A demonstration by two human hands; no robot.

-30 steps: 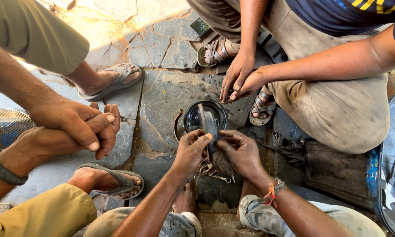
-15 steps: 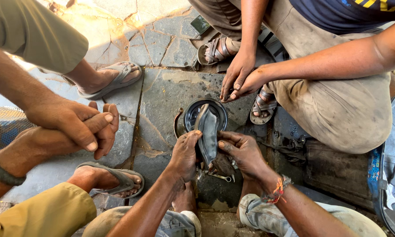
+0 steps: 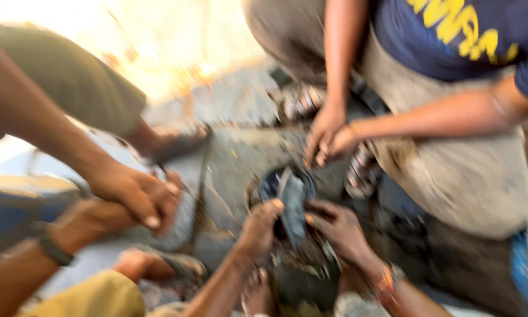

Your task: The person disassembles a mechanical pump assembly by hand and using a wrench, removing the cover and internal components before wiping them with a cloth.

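Observation:
The view is blurred by motion. My left hand [image 3: 257, 233] and my right hand [image 3: 338, 230] grip a dark grey, elongated metal part [image 3: 292, 206] from either side. The part stands roughly upright over a round dark metal pan [image 3: 270, 185] on the stone floor [image 3: 229, 158]. Greasy small parts [image 3: 302, 270] lie below the pan, between my feet; I cannot make them out.
A person squats at the upper right, both hands [image 3: 327, 138] joined just above the pan. Another person at the left rests clasped hands [image 3: 136, 198] near a sandalled foot [image 3: 170, 144]. A second sandalled foot [image 3: 158, 265] sits at the lower left.
The view has swung and closed in, and it is now blurred. My hands still hold the metal part over the pan. The other people's hands have hardly moved.

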